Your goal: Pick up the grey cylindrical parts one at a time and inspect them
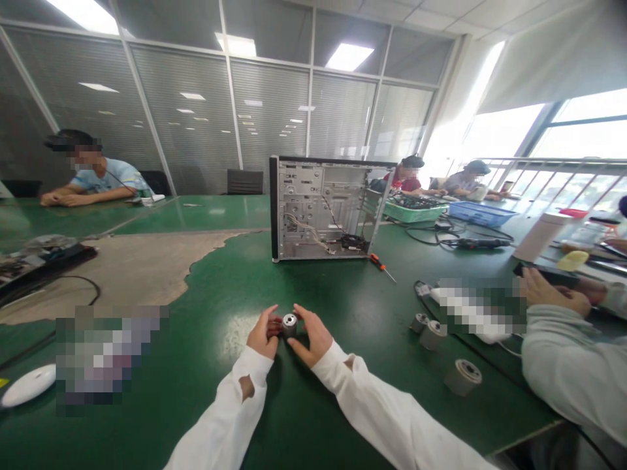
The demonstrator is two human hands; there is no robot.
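A small grey metal cylinder (289, 326), with a round top that has dark holes in it, is upright between my hands at the middle of the green table (235, 398). My left hand (263, 334) curls against its left side, fingertips at the metal. From the right, my right hand (314, 338) bends round it, thumb low at the front and fingers by the top edge. Beyond my hands stands an open computer case (323, 212) with cables and a black fan inside. An orange-handled screwdriver (382, 266) lies at its lower right corner.
Three more metal cylinders (463, 377) stand to the right, near a white power strip (470, 313). A co-worker's hands (556, 294) hold a dark phone-like object. Green basket (416, 211) and blue basket (482, 214) sit farther back. A white mouse (29, 385) lies left.
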